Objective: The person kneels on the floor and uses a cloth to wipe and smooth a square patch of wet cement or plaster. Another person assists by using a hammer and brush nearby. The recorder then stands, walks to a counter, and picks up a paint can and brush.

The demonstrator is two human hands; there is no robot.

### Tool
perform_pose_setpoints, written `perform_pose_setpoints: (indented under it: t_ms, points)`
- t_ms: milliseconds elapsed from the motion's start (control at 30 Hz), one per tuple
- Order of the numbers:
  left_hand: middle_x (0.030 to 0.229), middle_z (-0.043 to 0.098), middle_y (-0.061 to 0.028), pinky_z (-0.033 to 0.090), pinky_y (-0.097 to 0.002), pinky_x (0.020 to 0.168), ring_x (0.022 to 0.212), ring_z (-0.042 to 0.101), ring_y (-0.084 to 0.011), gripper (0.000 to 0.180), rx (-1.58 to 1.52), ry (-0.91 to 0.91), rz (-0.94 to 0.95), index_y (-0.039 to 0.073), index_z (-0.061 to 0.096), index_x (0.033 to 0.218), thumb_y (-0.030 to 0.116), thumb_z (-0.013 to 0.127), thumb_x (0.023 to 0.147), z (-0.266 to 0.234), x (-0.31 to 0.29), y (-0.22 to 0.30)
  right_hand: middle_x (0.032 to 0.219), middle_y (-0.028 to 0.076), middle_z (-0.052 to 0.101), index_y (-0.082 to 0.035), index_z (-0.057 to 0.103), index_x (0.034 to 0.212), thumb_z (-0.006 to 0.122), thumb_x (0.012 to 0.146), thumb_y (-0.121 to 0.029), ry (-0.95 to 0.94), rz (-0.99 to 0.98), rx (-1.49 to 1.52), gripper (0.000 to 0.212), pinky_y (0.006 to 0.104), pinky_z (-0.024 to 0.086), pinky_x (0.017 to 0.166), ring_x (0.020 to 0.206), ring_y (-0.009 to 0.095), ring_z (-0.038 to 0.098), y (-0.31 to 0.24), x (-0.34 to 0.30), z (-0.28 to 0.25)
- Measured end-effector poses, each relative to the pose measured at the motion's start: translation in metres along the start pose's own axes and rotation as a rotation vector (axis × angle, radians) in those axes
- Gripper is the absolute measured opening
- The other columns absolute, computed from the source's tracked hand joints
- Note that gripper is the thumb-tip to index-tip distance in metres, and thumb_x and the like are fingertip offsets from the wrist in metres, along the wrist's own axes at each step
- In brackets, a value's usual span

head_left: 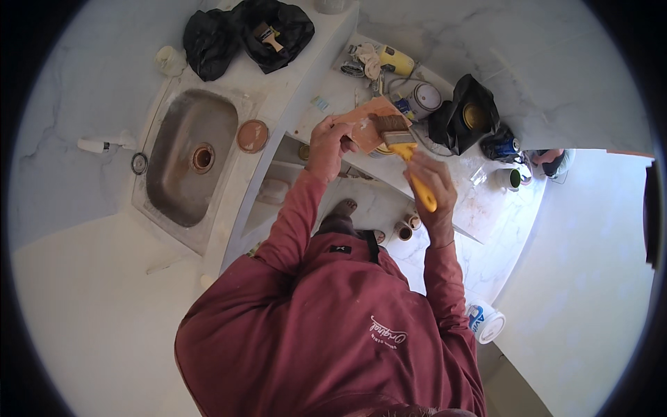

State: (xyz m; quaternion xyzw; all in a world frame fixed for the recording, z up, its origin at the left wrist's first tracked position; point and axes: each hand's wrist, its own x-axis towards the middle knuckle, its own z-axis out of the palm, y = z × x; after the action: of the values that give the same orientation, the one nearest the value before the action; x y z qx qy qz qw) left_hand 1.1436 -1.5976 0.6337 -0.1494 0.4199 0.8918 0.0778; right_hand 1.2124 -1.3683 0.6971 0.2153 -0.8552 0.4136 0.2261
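Note:
My left hand [326, 147] pinches the lower left edge of a stiff-looking orange-brown sheet [361, 124] with pale marks on it; I cannot tell what it is made of. A wide paintbrush [422, 192] with a yellow handle is gripped in my right hand [434, 179]. Its brown bristles point up and left, over the right part of the sheet; whether they touch it is unclear. Both hands are raised in front of the counter. Behind the brush, a yellow-rimmed can is mostly hidden.
A steel sink [187, 160] lies left, with a round brown lid [252, 135] beside it. Black plastic bags [267, 35] stand behind, one holding another brush. A paint can [424, 97], a black bag [465, 115] and a green-lined can [511, 179] crowd the counter. A white bucket [486, 323] stands right.

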Motion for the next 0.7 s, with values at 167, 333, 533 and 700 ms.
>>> perform_pose_setpoints:
  t_ms: [167, 333, 533, 700]
  points:
    - [0.089, 0.066, -0.0027, 0.056, -0.0242, 0.059, 0.065, 0.062, -0.0090, 0.012, -0.031, 0.020, -0.032, 0.002, 0.067, 0.108, 0.010, 0.066, 0.098, -0.002, -0.002, -0.003, 0.118, 0.013, 0.071, -0.005, 0.072, 0.111, 0.084, 0.080, 0.004, -0.013, -0.004, -0.016, 0.035, 0.0405, 0.059, 0.097, 0.119, 0.033, 0.070, -0.002, -0.014, -0.002]
    - [0.087, 0.066, -0.0024, 0.057, -0.0241, 0.059, 0.065, 0.063, -0.0086, 0.012, -0.018, 0.020, -0.004, 0.003, 0.067, 0.107, 0.010, 0.066, 0.098, -0.005, 0.002, -0.006, 0.117, 0.013, 0.071, -0.004, 0.071, 0.111, 0.085, 0.079, 0.004, -0.049, 0.031, 0.011, 0.036, 0.0408, 0.060, 0.098, 0.120, 0.034, 0.070, -0.007, -0.016, -0.013]
    - [0.092, 0.068, -0.0052, 0.058, -0.0250, 0.059, 0.068, 0.064, -0.0101, 0.015, -0.014, -0.001, -0.019, 0.001, 0.064, 0.110, 0.011, 0.067, 0.099, -0.014, 0.010, -0.005, 0.121, 0.014, 0.072, -0.005, 0.073, 0.112, 0.085, 0.082, -0.001, -0.075, 0.047, 0.029, 0.032, 0.0418, 0.058, 0.100, 0.120, 0.034, 0.070, -0.006, -0.020, -0.019]
    - [0.097, 0.069, -0.0059, 0.057, -0.0243, 0.062, 0.073, 0.064, -0.0101, 0.019, -0.020, 0.047, 0.040, 0.001, 0.062, 0.114, 0.012, 0.066, 0.099, -0.024, 0.013, -0.006, 0.115, 0.013, 0.072, -0.002, 0.074, 0.108, 0.082, 0.081, 0.004, 0.027, 0.102, 0.026, 0.029, 0.0409, 0.060, 0.095, 0.114, 0.034, 0.071, 0.002, -0.022, -0.030]
